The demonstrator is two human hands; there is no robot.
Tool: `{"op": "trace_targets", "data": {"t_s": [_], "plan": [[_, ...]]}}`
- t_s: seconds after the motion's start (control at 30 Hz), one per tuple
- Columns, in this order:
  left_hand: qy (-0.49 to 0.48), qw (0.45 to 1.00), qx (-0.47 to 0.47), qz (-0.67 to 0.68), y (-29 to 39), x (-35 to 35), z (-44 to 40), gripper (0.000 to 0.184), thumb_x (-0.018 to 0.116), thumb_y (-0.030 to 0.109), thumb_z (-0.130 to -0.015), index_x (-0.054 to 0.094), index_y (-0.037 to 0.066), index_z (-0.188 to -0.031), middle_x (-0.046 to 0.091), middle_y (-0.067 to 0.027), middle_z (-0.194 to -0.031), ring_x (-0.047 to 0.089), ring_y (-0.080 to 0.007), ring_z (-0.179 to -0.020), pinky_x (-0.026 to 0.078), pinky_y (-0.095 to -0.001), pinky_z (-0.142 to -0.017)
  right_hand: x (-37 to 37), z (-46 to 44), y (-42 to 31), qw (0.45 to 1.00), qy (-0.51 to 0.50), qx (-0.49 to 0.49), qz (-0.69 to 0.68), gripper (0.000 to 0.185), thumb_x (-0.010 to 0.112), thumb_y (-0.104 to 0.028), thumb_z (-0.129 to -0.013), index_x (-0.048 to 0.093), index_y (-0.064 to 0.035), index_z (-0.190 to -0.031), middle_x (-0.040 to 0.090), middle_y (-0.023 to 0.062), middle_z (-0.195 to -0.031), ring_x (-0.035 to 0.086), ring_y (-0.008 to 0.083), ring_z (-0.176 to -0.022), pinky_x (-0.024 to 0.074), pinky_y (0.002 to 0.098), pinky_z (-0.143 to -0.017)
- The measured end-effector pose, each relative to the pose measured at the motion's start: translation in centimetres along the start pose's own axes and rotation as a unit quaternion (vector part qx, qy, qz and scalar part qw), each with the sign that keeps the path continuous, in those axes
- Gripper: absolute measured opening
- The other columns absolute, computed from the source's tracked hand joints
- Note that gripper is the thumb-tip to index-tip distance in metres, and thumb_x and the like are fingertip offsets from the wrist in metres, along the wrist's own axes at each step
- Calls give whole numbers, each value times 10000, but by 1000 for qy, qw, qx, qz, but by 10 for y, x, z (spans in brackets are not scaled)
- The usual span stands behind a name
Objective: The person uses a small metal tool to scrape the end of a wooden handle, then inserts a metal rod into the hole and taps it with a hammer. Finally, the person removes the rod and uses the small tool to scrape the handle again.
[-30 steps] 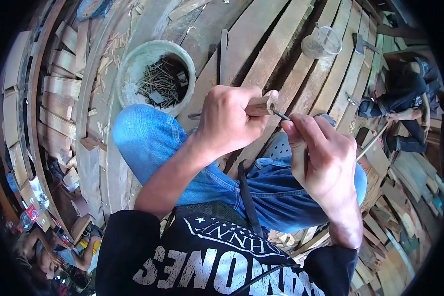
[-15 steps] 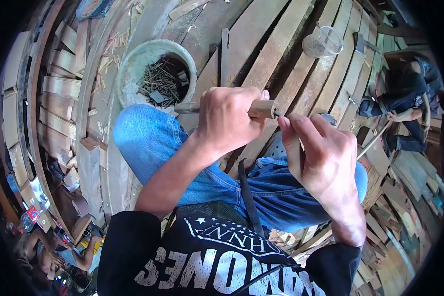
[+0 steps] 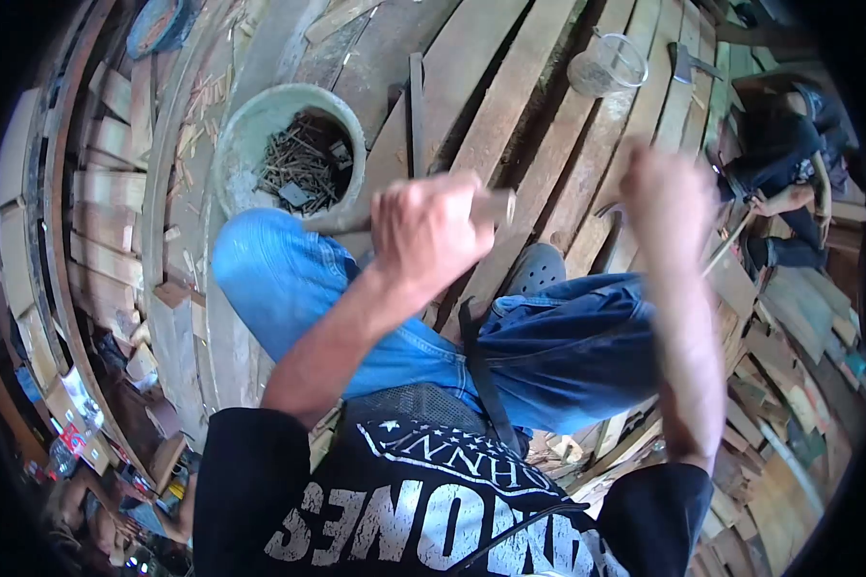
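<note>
Brown wood shows as one short, blunt-ended wooden piece (image 3: 497,208), gripped in the left hand (image 3: 431,226) in front of the body, above the plank floor (image 3: 510,120). Those fingers are wrapped about it, the near end poking out past the thumb side. Well apart, the right hand (image 3: 669,197) is smeared by motion; I cannot tell whether it holds anything.

To do this well, I'd judge, keep the left grip firm, the exposed end turned toward the right hand and the knuckles back from it, with the piece well clear of the knee (image 3: 269,252).

By count: one wooden piece, two hands; near the knee one pale bucket (image 3: 244,144), its heap of thin metal pieces (image 3: 293,165) too tangled to number; one grey clog (image 3: 541,267) in sight; farther off one clear tub (image 3: 597,73), one hatchet-like tool (image 3: 682,63), one blue basin (image 3: 154,33); and to the right one co-worker (image 3: 784,156) in dark clothing.
</note>
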State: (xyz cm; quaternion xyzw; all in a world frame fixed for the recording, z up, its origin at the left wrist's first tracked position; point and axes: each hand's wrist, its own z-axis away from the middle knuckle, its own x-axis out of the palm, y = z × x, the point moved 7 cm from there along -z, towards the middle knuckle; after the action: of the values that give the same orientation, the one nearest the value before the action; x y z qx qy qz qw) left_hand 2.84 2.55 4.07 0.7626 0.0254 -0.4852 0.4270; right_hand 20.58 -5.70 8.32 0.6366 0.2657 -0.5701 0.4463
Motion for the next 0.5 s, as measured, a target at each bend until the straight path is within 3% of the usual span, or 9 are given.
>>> {"op": "trace_targets", "data": {"t_s": [0.07, 0.13, 0.17, 0.23, 0.27, 0.4, 0.47, 0.5], "plan": [[63, 998, 0, 7, -12, -12, 0, 162, 745, 207, -761, 674, 67, -725, 620, -149, -610, 632, -343, -560, 488, -400, -504, -5, 4, 16, 998, 34, 10, -50, 102, 617, -100, -838, 671, -38, -777, 623, 161, -625, 647, 315, -562, 526, 398, -520], [103, 995, -2, -3, -19, -15, -10, 223, 741, 201, -789, 623, 52, -673, 583, -156, -589, 606, -348, -539, 456, -401, -481, -30, -11, 19, 982, 118, -16, -145, 262, 606, -152, -893, 660, -11, -680, 619, 203, -606, 670, 333, -589, 568, 386, -583], [110, 994, -4, -2, -18, -14, -11, 223, 741, 201, -789, 623, 52, -673, 583, -156, -589, 606, -348, -539, 456, -401, -481, -24, -5, 1, 959, 51, -58, -272, 262, 646, -164, -891, 651, -16, -675, 612, 206, -602, 656, 344, -579, 543, 387, -577], [124, 991, 10, 45, -15, -18, -10, 310, 724, 169, -822, 534, 36, -616, 529, -157, -552, 551, -362, -500, 411, -398, -460, -52, -7, -16, 953, 103, -92, -269, 261, 659, -165, -896, 612, -34, -676, 595, 151, -568, 604, 315, -477, 471, 400, -479], [134, 989, 9, 58, -15, -20, -12, 243, 712, 152, -813, 568, 63, -639, 557, -122, -547, 570, -318, -473, 405, -395, -447, -62, -6, -19, 946, 144, -88, -277, 268, 658, -173, -899, 598, -42, -673, 577, 127, -547, 580, 296, -437, 444, 403, -448], [163, 976, -2, 141, -12, -26, -15, 335, 680, 124, -856, 488, 52, -591, 497, -126, -509, 507, -309, -427, 361, -386, -431, -69, 10, -49, 901, 82, -162, -394, 225, 700, -147, -865, 599, -54, -687, 517, 88, -528, 529, 242, -419, 388, 368, -408], [171, 971, -11, 165, -17, -29, -17, 364, 682, 121, -857, 464, 46, -574, 475, -124, -492, 477, -300, -407, 350, -377, -427, -80, 10, -49, 864, 112, -176, -458, 164, 718, -124, -843, 635, -32, -735, 513, 75, -551, 514, 216, -463, 372, 342, -417], [142, 966, -10, 214, -17, -25, -20, 408, 686, 115, -874, 441, 37, -557, 412, -86, -477, 390, -187, -425, 305, -344, -419, -82, 6, -45, 834, 127, -184, -504, 124, 721, -111, -836, 659, -21, -776, 501, 63, -574, 502, 188, -566, 381, 315, -488]]}}
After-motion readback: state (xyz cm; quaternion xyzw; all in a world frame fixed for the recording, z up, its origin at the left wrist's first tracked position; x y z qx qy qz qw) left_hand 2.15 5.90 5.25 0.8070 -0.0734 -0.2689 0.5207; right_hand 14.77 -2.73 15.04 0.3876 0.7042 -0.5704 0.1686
